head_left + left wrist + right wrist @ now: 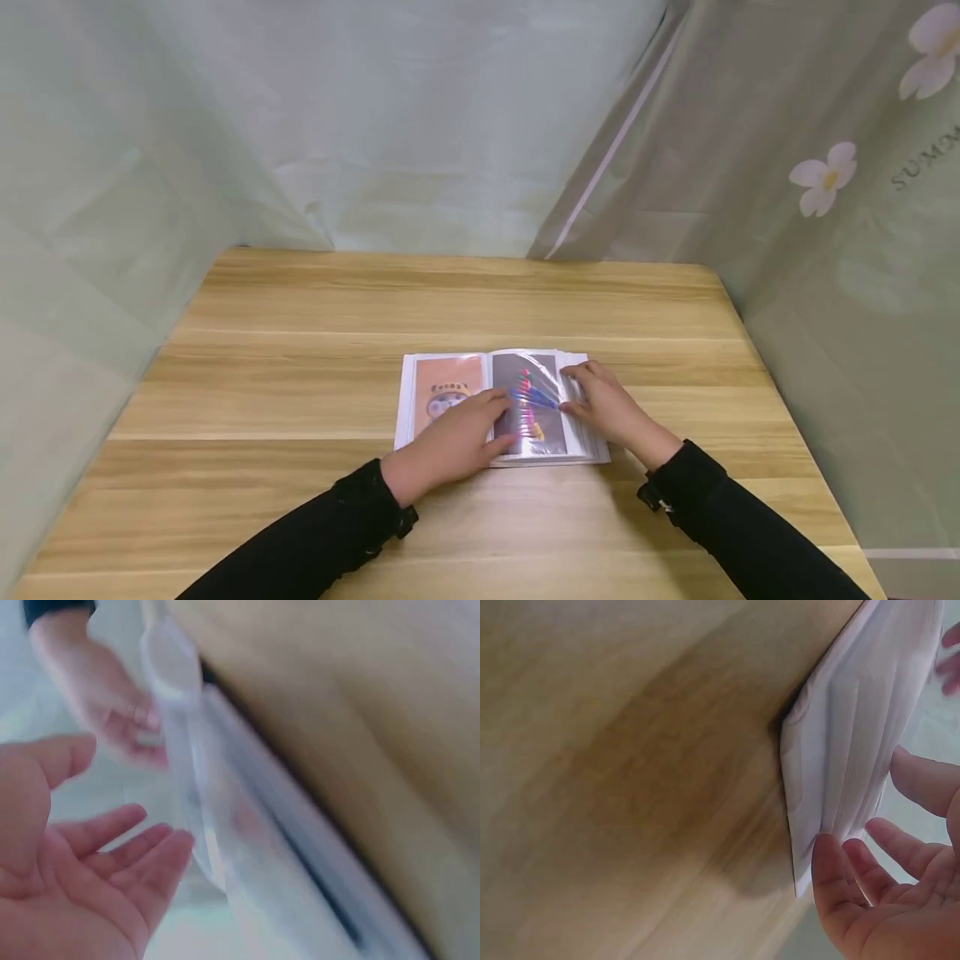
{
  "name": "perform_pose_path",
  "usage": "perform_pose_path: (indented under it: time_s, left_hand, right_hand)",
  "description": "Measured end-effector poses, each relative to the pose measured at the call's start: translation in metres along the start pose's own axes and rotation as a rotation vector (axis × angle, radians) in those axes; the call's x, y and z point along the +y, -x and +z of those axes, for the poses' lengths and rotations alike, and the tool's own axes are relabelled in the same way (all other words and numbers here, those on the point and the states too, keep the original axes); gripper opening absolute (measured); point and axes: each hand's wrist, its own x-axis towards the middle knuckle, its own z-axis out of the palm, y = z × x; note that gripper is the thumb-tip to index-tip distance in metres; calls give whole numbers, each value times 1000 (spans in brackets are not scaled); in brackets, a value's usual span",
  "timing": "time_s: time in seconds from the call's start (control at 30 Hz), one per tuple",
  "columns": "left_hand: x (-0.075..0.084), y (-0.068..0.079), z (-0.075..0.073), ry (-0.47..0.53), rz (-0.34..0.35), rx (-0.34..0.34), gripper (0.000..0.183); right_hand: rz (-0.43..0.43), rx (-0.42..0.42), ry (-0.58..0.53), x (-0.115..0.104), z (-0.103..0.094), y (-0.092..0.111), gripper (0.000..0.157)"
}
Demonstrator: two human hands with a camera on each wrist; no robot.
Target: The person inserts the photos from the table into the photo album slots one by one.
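Note:
A photo album (401, 408) lies open on the wooden table, with clear sleeves over its pictures. Its left page shows an orange picture (465, 367); the right one holds a dark grey picture (512, 371) with a colourful figure and glare across it. My left hand (461, 433) is over the middle of the album, thumb and fingers spread apart, holding nothing. At the album's right side, my right hand (609, 407) touches the page edges with its fingertips. In the right wrist view, the thumb (922, 780) and fingers (836, 874) meet the stacked page edges (847, 750).
The album rests near the middle of the wooden table (300, 383). Pale green curtains (420, 125) hang behind and at both sides, the right one printed with white flowers (823, 178). Dark sleeves (315, 533) cover both forearms.

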Motion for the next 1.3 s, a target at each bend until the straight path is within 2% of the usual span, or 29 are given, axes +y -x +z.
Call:
perform_pose_path:
  time_s: [0.1,0.2,0.27,0.37,0.47,0.53,0.6,0.67,0.83,0.93,1.1,1.3]
  left_hand:
    - [-19,12,-19,120,-153,105,48]
    - [-42,26,-37,232,-364,184,44]
    - [-56,35,-47,339,-493,186,45]
    - [-71,44,-54,555,-622,136,50]
    - [-78,48,-54,828,-673,98,47]
    - [-79,48,-54,961,-701,90,47]
    - [-78,45,-54,1040,-717,105,44]
    - [-78,42,-54,1046,-739,118,43]
    - [-76,41,-51,969,-753,173,47]
    - [-68,40,-49,872,-717,242,55]
    - [-41,32,-55,729,-531,343,65]
    - [0,26,-52,678,-323,382,80]
  right_hand:
    - [-2,1,-9,-1,1,1,55]
    - [0,4,-13,-2,2,2,54]
    - [-1,9,-13,-3,3,2,54]
    - [-3,12,-10,-4,3,2,53]
    - [1,2,-7,-6,1,3,53]
    - [5,-7,-6,-7,0,2,53]
    - [8,-12,-3,-8,0,2,52]
    - [10,-8,-1,-8,1,1,52]
    - [18,-1,-8,-7,2,2,52]
    - [22,-8,-7,-7,2,2,53]
    - [37,-10,-17,-9,0,3,53]
    - [55,-22,-44,-7,1,5,54]
